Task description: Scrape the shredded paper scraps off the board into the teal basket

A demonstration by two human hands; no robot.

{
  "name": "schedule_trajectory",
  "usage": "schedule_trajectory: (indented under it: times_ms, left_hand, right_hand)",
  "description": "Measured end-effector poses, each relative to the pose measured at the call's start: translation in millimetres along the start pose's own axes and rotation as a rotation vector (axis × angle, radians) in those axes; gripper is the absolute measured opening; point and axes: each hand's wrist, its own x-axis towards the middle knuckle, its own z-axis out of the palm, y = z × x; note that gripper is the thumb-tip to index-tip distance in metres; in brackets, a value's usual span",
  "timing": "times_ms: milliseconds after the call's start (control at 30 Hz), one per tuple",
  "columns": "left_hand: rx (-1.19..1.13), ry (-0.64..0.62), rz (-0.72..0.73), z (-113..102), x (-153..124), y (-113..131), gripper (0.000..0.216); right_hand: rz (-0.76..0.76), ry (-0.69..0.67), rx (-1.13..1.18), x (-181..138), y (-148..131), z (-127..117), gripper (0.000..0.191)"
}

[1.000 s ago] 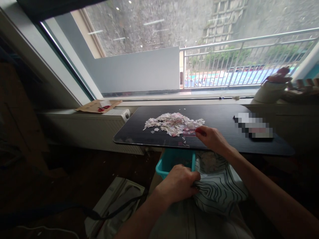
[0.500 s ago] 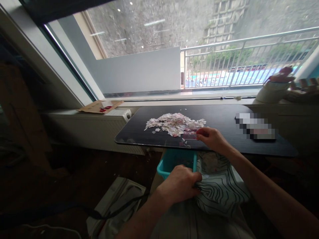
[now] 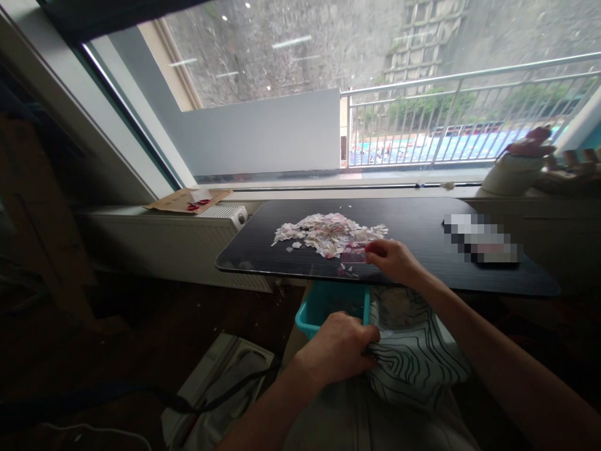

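Observation:
A heap of torn paper scraps (image 3: pixel 323 230), white with some pink, lies on the black tabletop (image 3: pixel 413 219). My right hand (image 3: pixel 397 260) pinches a clear, pinkish flat plastic piece (image 3: pixel 353 253) against the heap's near right edge. Below the table edge, my left hand (image 3: pixel 339 347) is closed at the rim of a white cloth bag (image 3: pixel 417 363) with wavy black lines. The bag's mouth shows pale scraps inside. A teal plastic bin (image 3: pixel 306 318) stands beside it, partly behind my left hand. A few loose scraps (image 3: pixel 347 269) sit near the front table edge.
A blurred-out flat object (image 3: pixel 483 241) rests on the right of the table. Red scissors (image 3: pixel 199 205) lie on cardboard (image 3: pixel 171 202) on the sill at left, above a radiator (image 3: pixel 188 247). A white box (image 3: pixel 220 382) is on the floor at lower left.
My right hand has shifted slightly left with the plastic piece, along the near side of the heap. The left hand and bag stay in place.

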Motion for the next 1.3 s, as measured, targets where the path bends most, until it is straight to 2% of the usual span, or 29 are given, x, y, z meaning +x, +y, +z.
schedule_trajectory:
  times_ms: [167,333,800,967,1133,1300]
  left_hand:
    - [-0.002,0.014,0.005,1.5,-0.1,-0.1,0.023]
    - [-0.018,0.0,-0.014,0.0,-0.5,0.7,0.023]
    - [-0.01,-0.022,-0.017,-0.4,0.9,2.4,0.024]
    - [-0.017,-0.026,-0.021,0.2,0.5,2.4,0.025]
    - [-0.024,-0.026,-0.011,-0.3,-0.5,2.2,0.025]
    - [-0.03,-0.034,-0.017,-2.1,0.4,3.2,0.025]
  right_hand:
    - [-0.005,0.039,-0.066,1.6,0.0,-0.3,0.017]
    - [-0.016,-0.022,-0.055,0.9,-2.5,1.7,0.018]
    - [0.08,0.133,-0.344,-6.2,-1.8,-26.1,0.024]
    - [0.038,0.076,-0.178,-4.2,-1.1,-20.1,0.022]
    - [0.024,0.009,-0.151,-3.4,-4.6,-11.9,0.021]
    - [0.0,0.046,-0.116,0.7,-3.0,-9.5,0.02]
